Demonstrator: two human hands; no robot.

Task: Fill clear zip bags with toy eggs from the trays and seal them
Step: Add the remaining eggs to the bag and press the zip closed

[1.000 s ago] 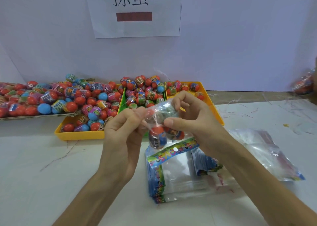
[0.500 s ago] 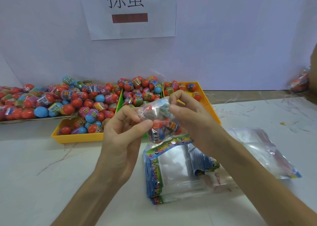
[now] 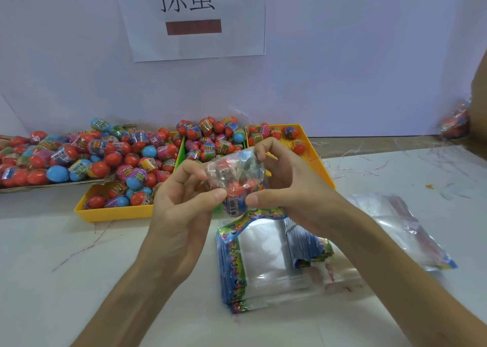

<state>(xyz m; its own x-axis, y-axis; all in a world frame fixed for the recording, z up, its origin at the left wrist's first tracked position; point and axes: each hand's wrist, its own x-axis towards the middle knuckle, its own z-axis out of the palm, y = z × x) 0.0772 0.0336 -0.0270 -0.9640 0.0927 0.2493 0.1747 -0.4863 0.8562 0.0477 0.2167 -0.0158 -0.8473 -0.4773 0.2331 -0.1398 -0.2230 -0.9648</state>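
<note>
While both hands hover above the white table [image 3: 66, 280], the left hand [image 3: 181, 214] and right hand [image 3: 287, 185] pinch a small clear zip bag [image 3: 234, 178] of toy eggs between them, thumbs and fingertips clamped on its edges. It hangs just above the stack of empty bags [image 3: 266, 265], in front of the yellow trays [image 3: 116, 211] heaped with loose toy eggs [image 3: 131, 159].
</note>
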